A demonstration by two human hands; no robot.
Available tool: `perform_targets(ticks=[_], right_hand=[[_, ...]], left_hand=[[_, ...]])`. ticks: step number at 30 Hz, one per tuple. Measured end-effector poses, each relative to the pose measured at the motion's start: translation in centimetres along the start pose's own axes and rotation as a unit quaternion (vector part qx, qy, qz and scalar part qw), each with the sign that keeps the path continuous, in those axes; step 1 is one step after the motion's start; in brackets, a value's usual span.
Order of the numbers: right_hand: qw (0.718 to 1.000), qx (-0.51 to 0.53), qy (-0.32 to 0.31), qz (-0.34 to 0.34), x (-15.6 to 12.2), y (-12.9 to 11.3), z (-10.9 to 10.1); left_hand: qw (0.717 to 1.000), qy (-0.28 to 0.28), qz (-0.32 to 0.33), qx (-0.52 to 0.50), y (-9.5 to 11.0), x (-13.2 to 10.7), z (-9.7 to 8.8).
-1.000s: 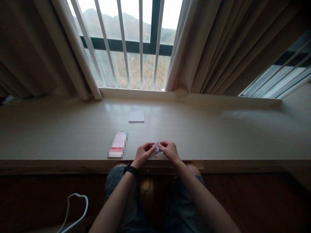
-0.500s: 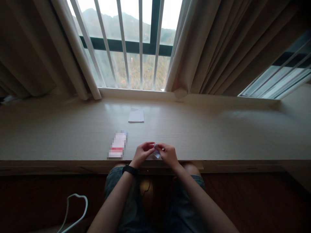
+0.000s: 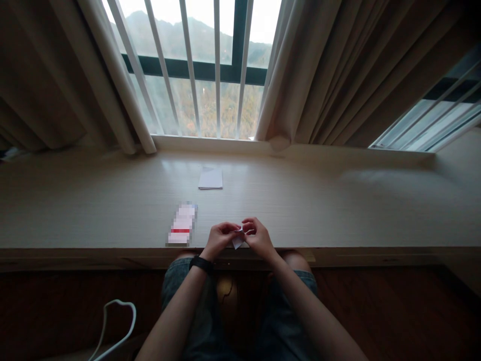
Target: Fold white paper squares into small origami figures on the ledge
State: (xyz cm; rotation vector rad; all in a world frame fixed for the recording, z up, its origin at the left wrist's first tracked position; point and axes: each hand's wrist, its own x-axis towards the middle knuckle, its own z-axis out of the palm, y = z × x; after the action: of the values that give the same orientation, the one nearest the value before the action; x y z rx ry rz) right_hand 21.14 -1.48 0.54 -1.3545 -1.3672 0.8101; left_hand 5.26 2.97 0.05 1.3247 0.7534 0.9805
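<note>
A small piece of folded white paper (image 3: 238, 241) is held between my two hands, just above the front edge of the pale tabletop (image 3: 338, 210). My left hand (image 3: 220, 237) pinches it from the left with thumb and fingers. On the other side, my right hand (image 3: 258, 237) grips the paper's right part with curled fingers, the upper ones lifted a little. My fingertips hide part of the paper, so its full shape cannot be made out. Beyond my hands lies a small stack of white paper sheets (image 3: 210, 179).
To the left of my hands a phone-shaped thing (image 3: 182, 224), blurred out, lies near the front edge. A barred window (image 3: 203, 100) and curtains (image 3: 319, 75) stand behind the table. A white cable (image 3: 133, 321) loops at the lower left.
The folded paper has turned and shows lower between my hands. My right fingers have lifted and spread slightly; my left hand has shifted only a little.
</note>
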Motion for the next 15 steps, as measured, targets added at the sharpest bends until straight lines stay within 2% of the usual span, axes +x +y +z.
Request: perform_targets(ticks=[4, 9, 15], right_hand=[[0.999, 0.029, -0.006, 0.022, 0.35, 0.73, -0.25], [1.0, -0.001, -0.007, 0.016, 0.49, 1.02, -0.36], [0.998, -0.057, 0.035, -0.013, 0.08, 0.72, -0.12]], left_hand=[[0.999, -0.01, 0.0, 0.031, -0.27, 0.05, -0.21], [0.995, -0.045, 0.04, 0.084, -0.23, 0.18, -0.34], [0.994, -0.056, 0.045, 0.082, -0.23, 0.3, -0.47]])
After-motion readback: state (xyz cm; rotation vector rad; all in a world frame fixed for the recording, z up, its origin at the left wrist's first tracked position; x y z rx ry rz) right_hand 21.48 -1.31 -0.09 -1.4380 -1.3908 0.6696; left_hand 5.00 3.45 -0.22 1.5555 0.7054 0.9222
